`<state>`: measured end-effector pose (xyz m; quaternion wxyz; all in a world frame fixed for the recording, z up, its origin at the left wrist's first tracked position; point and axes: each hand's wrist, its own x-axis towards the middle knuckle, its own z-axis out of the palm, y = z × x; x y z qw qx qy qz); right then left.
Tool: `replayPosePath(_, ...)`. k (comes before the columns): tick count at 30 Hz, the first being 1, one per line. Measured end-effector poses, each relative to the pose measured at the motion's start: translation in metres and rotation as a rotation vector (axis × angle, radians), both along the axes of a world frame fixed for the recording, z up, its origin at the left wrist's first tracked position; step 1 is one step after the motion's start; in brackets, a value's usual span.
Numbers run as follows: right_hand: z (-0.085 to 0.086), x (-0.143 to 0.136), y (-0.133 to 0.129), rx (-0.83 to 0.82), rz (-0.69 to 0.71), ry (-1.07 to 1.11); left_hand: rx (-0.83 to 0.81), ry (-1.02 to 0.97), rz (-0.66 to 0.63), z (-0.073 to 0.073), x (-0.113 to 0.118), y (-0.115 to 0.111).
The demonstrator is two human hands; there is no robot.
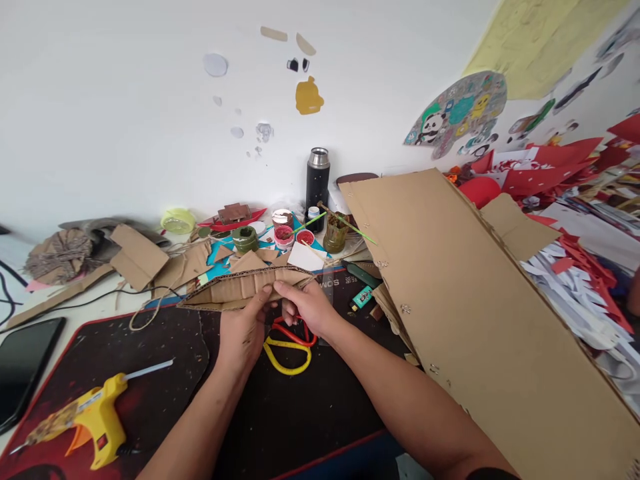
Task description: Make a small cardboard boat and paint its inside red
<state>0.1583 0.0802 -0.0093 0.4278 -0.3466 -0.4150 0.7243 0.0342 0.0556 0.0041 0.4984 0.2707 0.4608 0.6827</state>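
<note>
Both hands grip a folded cardboard piece (227, 291), boat-like with a pointed left end and creased walls. My left hand (245, 323) pinches its near wall, thumb on the inner side. On the right end my right hand (305, 303) is closed, its thumb close to the left one. The hidden fingers lie beneath the cardboard. Under the hands rest scissors (287, 367) with one yellow and one red handle loop; their blades are out of sight. A yellow hot glue gun (100, 417) with a glue stick in it lies at the left on the dark desk mat (320, 420).
A large cardboard sheet (490, 320) slants across the right side. Behind the hands stand open paint jars (245, 239), a black flask (318, 187) and cardboard scraps (140, 257). A green lighter (362, 298) lies near the sheet, a phone-like dark device (27, 367) at far left.
</note>
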Motion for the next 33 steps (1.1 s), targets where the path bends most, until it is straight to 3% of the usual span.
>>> replayPosePath(10,0.0,0.002,0.002,0.007,0.04,0.006,0.002,-0.036,0.094,0.006,-0.001,0.002)
replayPosePath(15,0.001,0.008,0.008,-0.037,-0.069,0.079,-0.009,-0.082,0.132,0.007,-0.007,0.004)
replayPosePath(21,-0.004,0.01,0.009,0.004,-0.077,0.043,0.047,-0.025,-0.185,0.018,-0.025,0.0)
replayPosePath(24,-0.003,0.009,0.007,0.006,-0.059,0.023,0.093,0.027,-0.271,0.018,-0.035,0.0)
replayPosePath(29,0.003,0.011,0.008,0.022,-0.026,-0.066,0.04,0.135,-0.177,0.006,-0.049,0.003)
replayPosePath(33,0.008,0.019,0.013,0.12,-0.155,-0.15,0.035,0.271,-0.069,-0.002,-0.058,0.004)
